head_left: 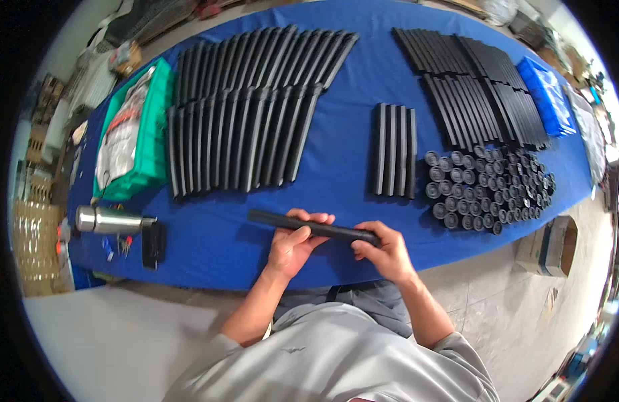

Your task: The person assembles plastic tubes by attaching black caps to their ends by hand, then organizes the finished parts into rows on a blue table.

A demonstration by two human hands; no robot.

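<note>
A black tube (329,230) lies across both hands, close above the near edge of the blue table, its left end slightly higher in the view. My left hand (293,242) is wrapped round its middle, thumb in front and fingers behind. At the tube's right end, my right hand (384,251) grips it with thumb and fingers; that end is partly hidden by the fingers. Beyond my hands stands a short row of black tubes (394,151). Many round black caps (457,175) lie to the right of that row.
Rows of long black tubes (236,141) cover the left part of the blue table (350,134). A green crate (150,144), a steel bottle (112,220) and a black case (153,246) are at left. More black pieces (463,110) and a blue tray (540,100) are at right.
</note>
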